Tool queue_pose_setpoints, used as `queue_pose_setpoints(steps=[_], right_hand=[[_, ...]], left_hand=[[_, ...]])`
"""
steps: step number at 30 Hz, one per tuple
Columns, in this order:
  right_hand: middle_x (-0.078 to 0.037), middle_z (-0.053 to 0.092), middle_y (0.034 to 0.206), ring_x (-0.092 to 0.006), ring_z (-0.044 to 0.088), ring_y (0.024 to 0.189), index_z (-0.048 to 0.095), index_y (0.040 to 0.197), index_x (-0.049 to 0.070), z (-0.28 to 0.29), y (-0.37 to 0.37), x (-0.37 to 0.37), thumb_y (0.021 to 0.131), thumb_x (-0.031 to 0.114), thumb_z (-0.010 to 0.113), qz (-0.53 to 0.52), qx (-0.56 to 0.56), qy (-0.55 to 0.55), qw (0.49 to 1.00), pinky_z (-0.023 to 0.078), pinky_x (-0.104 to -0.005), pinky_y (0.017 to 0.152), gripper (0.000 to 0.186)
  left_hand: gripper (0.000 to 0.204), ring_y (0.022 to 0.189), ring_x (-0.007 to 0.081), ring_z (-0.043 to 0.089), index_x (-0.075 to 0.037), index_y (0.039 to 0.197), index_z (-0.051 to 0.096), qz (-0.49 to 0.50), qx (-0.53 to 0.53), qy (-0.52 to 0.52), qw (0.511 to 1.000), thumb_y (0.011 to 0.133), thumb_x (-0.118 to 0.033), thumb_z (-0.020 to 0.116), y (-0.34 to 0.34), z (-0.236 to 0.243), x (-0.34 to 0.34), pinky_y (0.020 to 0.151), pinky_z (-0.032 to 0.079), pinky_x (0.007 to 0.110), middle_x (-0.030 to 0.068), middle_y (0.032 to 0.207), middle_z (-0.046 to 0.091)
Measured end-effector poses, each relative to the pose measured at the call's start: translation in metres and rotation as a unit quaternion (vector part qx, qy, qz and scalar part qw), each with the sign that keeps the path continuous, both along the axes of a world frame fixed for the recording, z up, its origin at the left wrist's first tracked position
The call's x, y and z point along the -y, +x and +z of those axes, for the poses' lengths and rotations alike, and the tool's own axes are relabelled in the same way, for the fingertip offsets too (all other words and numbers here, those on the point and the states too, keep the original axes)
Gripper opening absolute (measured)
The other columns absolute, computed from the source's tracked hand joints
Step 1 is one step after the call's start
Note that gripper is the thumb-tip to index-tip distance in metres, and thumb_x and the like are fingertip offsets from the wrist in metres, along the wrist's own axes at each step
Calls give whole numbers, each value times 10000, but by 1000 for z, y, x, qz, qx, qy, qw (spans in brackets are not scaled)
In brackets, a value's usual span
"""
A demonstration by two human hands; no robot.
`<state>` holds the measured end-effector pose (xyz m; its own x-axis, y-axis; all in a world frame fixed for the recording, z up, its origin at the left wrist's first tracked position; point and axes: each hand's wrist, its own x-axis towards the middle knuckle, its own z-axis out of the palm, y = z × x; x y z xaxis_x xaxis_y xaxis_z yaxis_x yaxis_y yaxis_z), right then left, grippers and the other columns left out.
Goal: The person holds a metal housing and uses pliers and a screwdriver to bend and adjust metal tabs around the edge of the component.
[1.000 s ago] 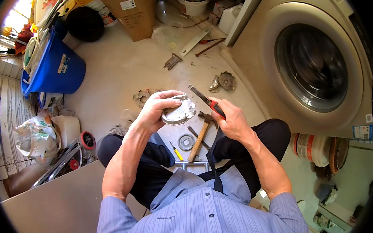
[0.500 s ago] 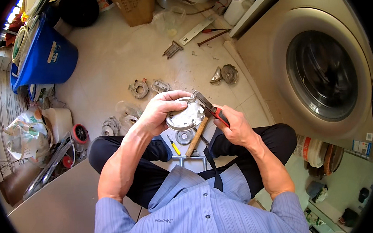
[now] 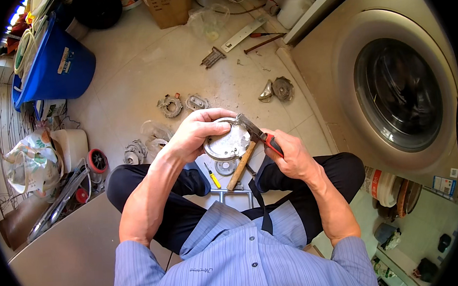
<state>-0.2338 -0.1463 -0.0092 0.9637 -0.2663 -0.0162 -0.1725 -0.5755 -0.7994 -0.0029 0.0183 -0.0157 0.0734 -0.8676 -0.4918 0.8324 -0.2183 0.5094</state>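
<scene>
Pliers [image 3: 250,125] have moved against the round metal plate [image 3: 228,143], above the floor [image 3: 130,70]. Fingers of the left hand [image 3: 193,137] pinch the plate; the right hand [image 3: 295,157] wraps the pliers. Loose parts [image 3: 172,113] lie ahead; this plate seems not done.

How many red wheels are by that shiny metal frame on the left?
2 that I can see: one round red-and-black wheel beside the upper end of the silver metal frame, and a second, mostly red wheel below it, slightly left. More may be hidden.
</scene>
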Motion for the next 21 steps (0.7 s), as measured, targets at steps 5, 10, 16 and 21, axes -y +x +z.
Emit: queue_pose_setpoints(steps=[5,10,16,21], right_hand=[[-210,669,990,-415,647,866,615,1224,30,-2,-4,-2,927,57,675,-7,38,1,999,515,-439,730,304],[-219,676,854,-430,636,757,604,1127,25,-10,-10,-7,912,83,681,-31,-118,169,978,502,-416,687,236],[-190,656,787,-432,632,686,575,991,28,-43,-7,-13,883,63,680,-106,-6,-26,994,489,-460,618,155],[-168,608,765,-396,614,656,591,981,18,-42,2,14,772,-23,641,-73,67,-292,951,499,-453,598,219]], left_hand=[[381,928,186,741,46,1263,635,-23,13,-10,1000,910,-62,730,1,-1,3,844,625,315,132,1099,735],[379,936,192,743,47,1273,636,-52,4,-30,998,917,-58,713,5,-4,4,855,625,321,136,1099,738],[375,907,200,752,72,1279,633,30,-26,-34,999,922,-35,677,-10,-14,8,800,628,310,157,1095,744],[362,875,199,757,103,1303,598,120,-41,27,992,964,-24,601,-30,-2,9,672,628,260,185,1112,734]])
